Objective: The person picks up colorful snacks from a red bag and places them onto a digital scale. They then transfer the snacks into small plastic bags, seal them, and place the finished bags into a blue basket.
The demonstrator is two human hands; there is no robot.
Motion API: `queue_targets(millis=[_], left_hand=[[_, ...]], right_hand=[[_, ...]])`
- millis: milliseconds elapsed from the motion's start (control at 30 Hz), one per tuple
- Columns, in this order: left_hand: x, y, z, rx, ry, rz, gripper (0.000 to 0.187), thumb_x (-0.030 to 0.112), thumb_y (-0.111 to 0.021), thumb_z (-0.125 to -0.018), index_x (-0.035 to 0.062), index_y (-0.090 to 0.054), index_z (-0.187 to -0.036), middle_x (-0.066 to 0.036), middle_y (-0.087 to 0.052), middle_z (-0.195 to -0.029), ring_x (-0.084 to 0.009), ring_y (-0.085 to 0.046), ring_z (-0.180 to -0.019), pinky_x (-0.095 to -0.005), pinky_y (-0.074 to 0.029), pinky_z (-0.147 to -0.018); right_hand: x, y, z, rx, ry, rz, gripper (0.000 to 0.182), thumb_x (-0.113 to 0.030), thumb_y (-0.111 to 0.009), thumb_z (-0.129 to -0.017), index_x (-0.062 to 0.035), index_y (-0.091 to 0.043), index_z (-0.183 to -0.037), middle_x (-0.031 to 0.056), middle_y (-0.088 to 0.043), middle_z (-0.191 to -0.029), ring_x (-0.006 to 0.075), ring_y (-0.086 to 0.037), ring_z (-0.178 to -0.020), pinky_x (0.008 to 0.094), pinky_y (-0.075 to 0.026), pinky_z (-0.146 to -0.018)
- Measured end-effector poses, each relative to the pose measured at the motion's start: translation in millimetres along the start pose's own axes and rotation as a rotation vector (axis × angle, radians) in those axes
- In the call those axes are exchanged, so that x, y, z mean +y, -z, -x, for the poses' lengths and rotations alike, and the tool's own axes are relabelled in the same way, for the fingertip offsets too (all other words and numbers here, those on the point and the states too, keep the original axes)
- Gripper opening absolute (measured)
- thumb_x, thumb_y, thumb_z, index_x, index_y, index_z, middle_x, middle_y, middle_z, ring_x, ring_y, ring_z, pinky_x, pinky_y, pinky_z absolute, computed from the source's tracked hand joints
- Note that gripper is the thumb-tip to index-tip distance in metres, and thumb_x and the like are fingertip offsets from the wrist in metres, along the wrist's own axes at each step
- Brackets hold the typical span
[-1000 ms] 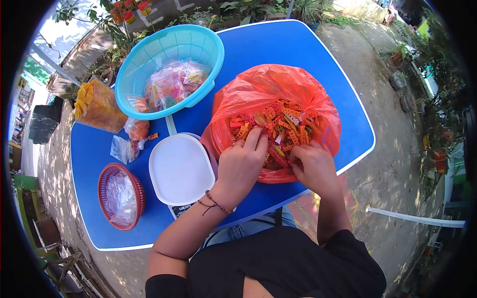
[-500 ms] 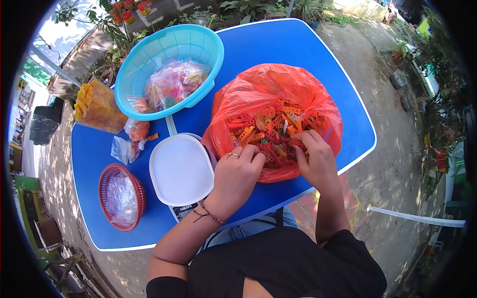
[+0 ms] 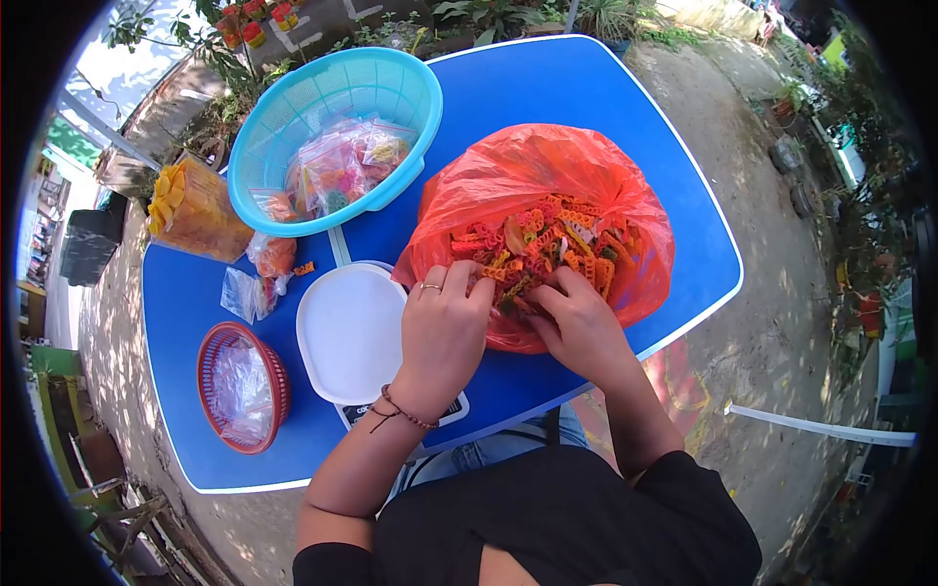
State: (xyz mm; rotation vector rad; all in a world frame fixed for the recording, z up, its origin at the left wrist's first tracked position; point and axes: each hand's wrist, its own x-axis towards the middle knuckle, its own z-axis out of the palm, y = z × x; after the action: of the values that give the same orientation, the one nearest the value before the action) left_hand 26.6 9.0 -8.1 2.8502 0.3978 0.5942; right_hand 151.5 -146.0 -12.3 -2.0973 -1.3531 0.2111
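A red plastic bag [image 3: 542, 161] stands wide open, filled with curly orange, red and green dry snack pieces [image 3: 552, 239]. At its near left rim is my left hand [image 3: 447, 317], fingers bent and closed on the bag's edge. My right hand [image 3: 578, 327] reaches over the near rim; its fingers and thumb are bent together among the snacks, and whatever is between them is hidden. Just left of my left hand, a white tray [image 3: 352, 332] rests on a kitchen scale [image 3: 456, 408], partly covered by my wrist.
On the blue table [image 3: 674, 205], a turquoise basket [image 3: 420, 161] holds several filled clear packets. A red basket [image 3: 281, 391] contains empty plastic bags. Left of the turquoise basket stands a bag of yellow chips [image 3: 200, 210]. Small packets [image 3: 244, 293] lie near the tray.
Both hands have shifted left along the bag's near side. My right hand has moved closer to my left, its fingers lower in the snacks. More of the scale's front shows.
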Motion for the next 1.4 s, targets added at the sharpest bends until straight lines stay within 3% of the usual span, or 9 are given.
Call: queue_targets(millis=[267, 367, 500, 600, 700, 800, 933, 1233, 1400], left_hand=[[13, -13, -3, -0.003, -0.171, 0.214, 0.020, 0.008, -0.071, -0.082, 0.0063, -0.072, -0.103, -0.006, -0.068, -0.104, -0.0262, -0.065, -0.100, -0.0392, -0.050, -0.090], [18, -19, -12, 0.066, -0.173, 0.192, 0.027, 0.010, -0.069, -0.085, 0.0058, -0.071, -0.111, -0.008, -0.068, -0.116, -0.0275, -0.063, -0.112, -0.0412, -0.047, -0.099], [20, -32, -15, 0.088, -0.149, -0.022, 0.036, 0.013, -0.066, -0.087, 0.0063, -0.069, -0.123, -0.009, -0.066, -0.128, -0.0279, -0.057, -0.127, -0.0449, -0.039, -0.110], [20, -35, -9, 0.041, -0.178, -0.027, 0.038, 0.014, -0.063, -0.088, 0.0063, -0.068, -0.125, -0.009, -0.066, -0.128, -0.0280, -0.055, -0.130, -0.0473, -0.036, -0.112], [20, -27, -4, 0.019, -0.233, 0.033, 0.033, 0.015, -0.059, -0.088, 0.0055, -0.069, -0.118, -0.009, -0.067, -0.122, -0.0271, -0.058, -0.124, -0.0486, -0.038, -0.109], [21, -17, -1, 0.004, -0.241, 0.091, 0.024, 0.015, -0.063, -0.087, 0.0079, -0.072, -0.108, -0.005, -0.070, -0.112, -0.0233, -0.063, -0.114, -0.0472, -0.040, -0.106], [19, -7, -1, -0.024, -0.224, 0.169, 0.016, 0.014, -0.069, -0.086, 0.0100, -0.074, -0.100, -0.001, -0.073, -0.102, -0.0202, -0.067, -0.101, -0.0452, -0.042, -0.103], [1, -4, -11, 0.125, -0.114, 0.122, 0.019, 0.011, -0.071, -0.084, 0.0091, -0.074, -0.102, -0.004, -0.072, -0.107, -0.0229, -0.065, -0.105, -0.0422, -0.043, -0.099], [-12, -4, -18, 0.054, -0.099, 0.077, 0.024, 0.014, -0.072, -0.084, 0.0096, -0.073, -0.108, -0.007, -0.068, -0.117, -0.0261, -0.062, -0.113, -0.0435, -0.042, -0.100]], right_hand=[[11, 24, 9, 0.007, -0.095, -0.239, 0.019, 0.006, -0.065, -0.085, 0.0017, -0.068, -0.103, 0.0117, -0.061, -0.095, 0.0252, -0.066, -0.089, 0.0329, -0.053, -0.079], [30, 14, 12, 0.240, -0.171, -0.820, 0.025, 0.009, -0.063, -0.084, 0.0054, -0.064, -0.109, 0.0105, -0.065, -0.100, 0.0213, -0.067, -0.086, 0.0300, -0.054, -0.077], [18, 30, 8, 0.250, -0.460, -1.513, 0.011, -0.001, -0.055, -0.095, 0.0007, -0.060, -0.105, 0.0082, -0.060, -0.098, 0.0125, -0.060, -0.076, 0.0245, -0.049, -0.064], [19, 34, 3, 0.216, -0.494, -1.720, 0.004, -0.006, -0.055, -0.098, -0.0026, -0.056, -0.101, 0.0060, -0.059, -0.094, 0.0103, -0.056, -0.070, 0.0243, -0.045, -0.060], [33, 23, -3, 0.214, -0.436, -1.438, 0.007, -0.008, -0.057, -0.100, -0.0045, -0.054, -0.095, 0.0045, -0.059, -0.089, 0.0113, -0.052, -0.066, 0.0237, -0.044, -0.060], [31, 16, -19, 0.196, -0.314, -0.744, 0.009, -0.011, -0.059, -0.099, -0.0021, -0.057, -0.099, 0.0096, -0.063, -0.087, 0.0212, -0.061, -0.070, 0.0280, -0.048, -0.064], [14, 9, -36, 0.249, -0.154, 0.095, 0.025, -0.015, -0.066, -0.094, -0.0071, -0.064, -0.118, 0.0170, -0.066, -0.095, 0.0369, -0.069, -0.091, 0.0427, -0.054, -0.076], [21, 4, -32, 0.213, -0.160, 0.124, 0.018, -0.013, -0.072, -0.088, -0.0062, -0.068, -0.105, 0.0131, -0.063, -0.085, 0.0316, -0.065, -0.077, 0.0396, -0.052, -0.067], [30, 17, -21, 0.284, -0.214, -0.204, 0.013, -0.007, -0.069, -0.093, 0.0009, -0.060, -0.099, 0.0078, -0.058, -0.080, 0.0157, -0.055, -0.071, 0.0315, -0.047, -0.065]])
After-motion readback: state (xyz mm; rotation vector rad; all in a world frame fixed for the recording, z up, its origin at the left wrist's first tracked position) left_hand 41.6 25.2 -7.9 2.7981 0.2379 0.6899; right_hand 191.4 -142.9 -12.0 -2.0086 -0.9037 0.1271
